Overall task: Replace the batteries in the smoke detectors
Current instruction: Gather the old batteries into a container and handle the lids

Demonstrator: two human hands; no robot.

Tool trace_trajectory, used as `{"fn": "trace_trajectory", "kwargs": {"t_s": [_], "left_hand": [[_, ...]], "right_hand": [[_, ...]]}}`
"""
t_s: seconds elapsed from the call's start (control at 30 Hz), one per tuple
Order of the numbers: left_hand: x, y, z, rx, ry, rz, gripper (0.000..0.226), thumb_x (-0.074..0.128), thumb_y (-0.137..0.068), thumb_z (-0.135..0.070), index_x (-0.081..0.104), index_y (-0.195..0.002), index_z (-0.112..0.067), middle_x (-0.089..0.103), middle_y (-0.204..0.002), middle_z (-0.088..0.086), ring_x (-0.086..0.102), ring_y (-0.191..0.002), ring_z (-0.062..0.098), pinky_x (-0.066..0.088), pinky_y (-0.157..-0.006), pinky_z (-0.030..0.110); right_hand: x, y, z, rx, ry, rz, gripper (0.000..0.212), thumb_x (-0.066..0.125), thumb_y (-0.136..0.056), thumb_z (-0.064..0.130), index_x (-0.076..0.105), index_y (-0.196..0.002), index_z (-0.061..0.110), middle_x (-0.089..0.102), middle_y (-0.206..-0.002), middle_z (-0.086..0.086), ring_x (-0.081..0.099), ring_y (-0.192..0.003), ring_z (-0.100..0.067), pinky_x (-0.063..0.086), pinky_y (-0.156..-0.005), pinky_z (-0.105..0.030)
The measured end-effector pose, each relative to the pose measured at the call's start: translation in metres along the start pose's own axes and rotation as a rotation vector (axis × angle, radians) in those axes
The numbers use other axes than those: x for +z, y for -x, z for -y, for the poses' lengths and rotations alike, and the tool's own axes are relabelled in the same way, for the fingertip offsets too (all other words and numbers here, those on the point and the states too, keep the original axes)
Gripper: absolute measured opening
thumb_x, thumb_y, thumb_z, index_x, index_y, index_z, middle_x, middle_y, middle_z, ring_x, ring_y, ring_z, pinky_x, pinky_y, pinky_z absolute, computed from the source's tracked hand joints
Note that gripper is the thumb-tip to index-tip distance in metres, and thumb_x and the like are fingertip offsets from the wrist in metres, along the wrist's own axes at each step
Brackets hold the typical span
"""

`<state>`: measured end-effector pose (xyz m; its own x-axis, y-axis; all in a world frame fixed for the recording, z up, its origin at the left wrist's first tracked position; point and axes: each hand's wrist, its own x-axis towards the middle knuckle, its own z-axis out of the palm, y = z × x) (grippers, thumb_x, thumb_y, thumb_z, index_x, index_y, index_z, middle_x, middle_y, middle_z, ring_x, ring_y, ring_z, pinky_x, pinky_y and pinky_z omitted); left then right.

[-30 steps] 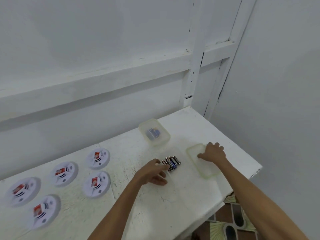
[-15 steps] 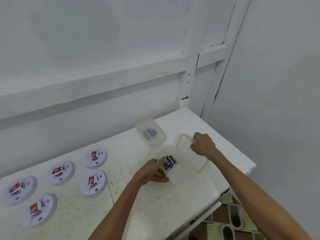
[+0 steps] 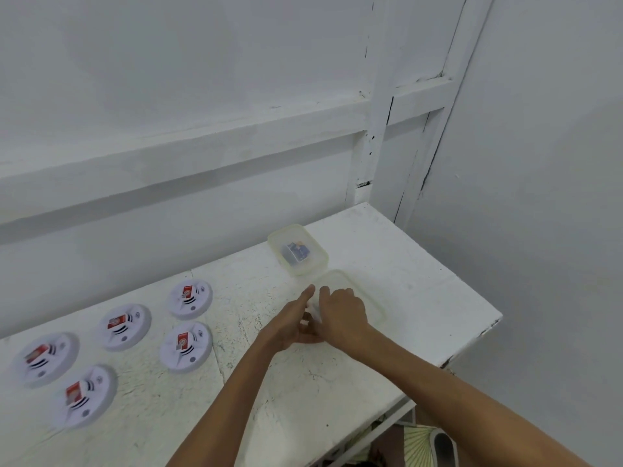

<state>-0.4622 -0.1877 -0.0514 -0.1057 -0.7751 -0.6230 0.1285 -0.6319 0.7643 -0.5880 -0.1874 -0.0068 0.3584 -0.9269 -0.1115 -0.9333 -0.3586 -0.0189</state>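
The tabletop (image 3: 421, 298) before me is white, its paint scuffed and speckled, and it runs into the corner of the walls. On my left, five round white detectors (image 3: 185, 345) lie on it, three in a far row and two nearer me, none touching. Toward the back sits a small clear tub (image 3: 323, 259). Just beside it, nearer me, is a second tub (image 3: 371, 305), partly under my left hand (image 3: 290, 328) and right hand (image 3: 342, 315).

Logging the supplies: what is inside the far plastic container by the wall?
Small blue and dark items show through the container, too blurred to identify. Anything beneath them is hidden.
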Motion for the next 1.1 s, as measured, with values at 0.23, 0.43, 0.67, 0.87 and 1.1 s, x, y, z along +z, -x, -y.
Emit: {"fn": "trace_trajectory", "kwargs": {"t_s": [0.23, 0.43, 0.67, 0.87, 1.1], "left_hand": [[0.002, -0.003, 0.011, 0.117, -0.031, -0.107, 0.029, 0.066, -0.101, -0.017, 0.061, -0.119, 0.004, 0.069, -0.115, 0.022, 0.075, -0.090, 0.034, 0.064, -0.072, 0.038], [0.002, -0.004, 0.012, 0.158, -0.109, -0.214, 0.031, 0.072, -0.096, -0.013, 0.055, -0.121, -0.005, 0.065, -0.113, 0.022, 0.072, -0.091, 0.032, 0.063, -0.065, 0.036], [0.002, -0.006, 0.014, 0.209, -0.268, -0.285, 0.018, 0.065, -0.097, -0.009, 0.057, -0.113, -0.007, 0.061, -0.094, 0.009, 0.067, -0.073, 0.019, 0.064, -0.063, 0.034], [0.005, -0.005, 0.012, 0.185, -0.321, -0.342, 0.037, 0.072, -0.094, -0.017, 0.050, -0.122, -0.008, 0.057, -0.113, 0.011, 0.065, -0.094, 0.023, 0.062, -0.064, 0.034], [0.012, -0.005, 0.009, 0.264, -0.621, -0.494, 0.044, 0.076, -0.088, -0.020, 0.049, -0.053, -0.013, 0.051, -0.045, 0.000, 0.076, -0.067, 0.035, 0.060, -0.068, 0.040]], "right_hand": [[-0.011, -0.011, -0.038, 0.141, -0.258, 0.046, 0.058, 0.054, -0.094, 0.045, 0.041, -0.138, 0.010, 0.054, -0.127, -0.015, 0.051, -0.119, -0.033, 0.048, -0.087, -0.039], [-0.006, -0.020, -0.084, 0.268, -0.295, 0.251, 0.059, 0.060, -0.090, 0.057, 0.056, -0.117, 0.005, 0.062, -0.115, -0.013, 0.060, -0.105, -0.028, 0.043, -0.070, -0.030], [-0.004, -0.015, -0.087, 0.281, -0.336, 0.287, 0.068, 0.061, -0.088, 0.062, 0.054, -0.127, 0.006, 0.061, -0.119, -0.013, 0.057, -0.082, -0.023, 0.046, -0.068, -0.029], [-0.003, -0.019, -0.087, 0.260, -0.393, 0.322, 0.049, 0.065, -0.088, 0.056, 0.052, -0.088, 0.009, 0.059, -0.086, -0.009, 0.059, -0.065, -0.024, 0.053, -0.058, -0.034], [-0.006, -0.021, -0.084, 0.262, -0.428, 0.315, 0.051, 0.067, -0.088, 0.052, 0.037, -0.068, 0.015, 0.047, -0.068, -0.003, 0.051, -0.056, -0.019, 0.040, -0.046, -0.025]]}}
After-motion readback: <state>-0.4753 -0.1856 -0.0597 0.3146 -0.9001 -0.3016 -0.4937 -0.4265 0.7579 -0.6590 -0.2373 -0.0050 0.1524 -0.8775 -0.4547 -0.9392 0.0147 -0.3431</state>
